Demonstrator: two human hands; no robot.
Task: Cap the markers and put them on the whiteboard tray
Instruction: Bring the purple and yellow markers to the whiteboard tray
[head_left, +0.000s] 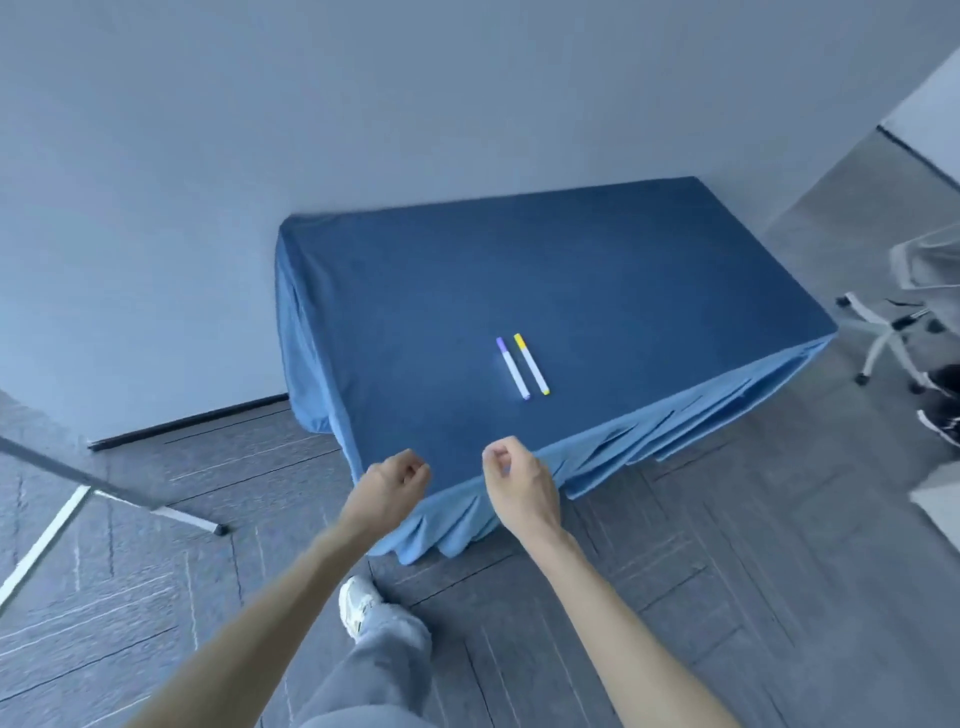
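Two white markers lie side by side on a table covered with a blue cloth (597, 291). The left marker (513, 368) has a purple cap on its far end, the right marker (532, 364) a yellow cap. Both hands hover over the near table edge, well short of the markers. My left hand (395, 480) is curled into a loose fist with nothing in it. My right hand (517, 480) is likewise curled, thumb against fingers, and holds nothing. No whiteboard tray is in view.
A plain wall stands behind the table. A metal stand leg (104, 491) crosses the floor at left. A white office chair base (883, 332) and a person's dark shoes (940, 410) are at right. My own foot (358, 605) is on the grey floor.
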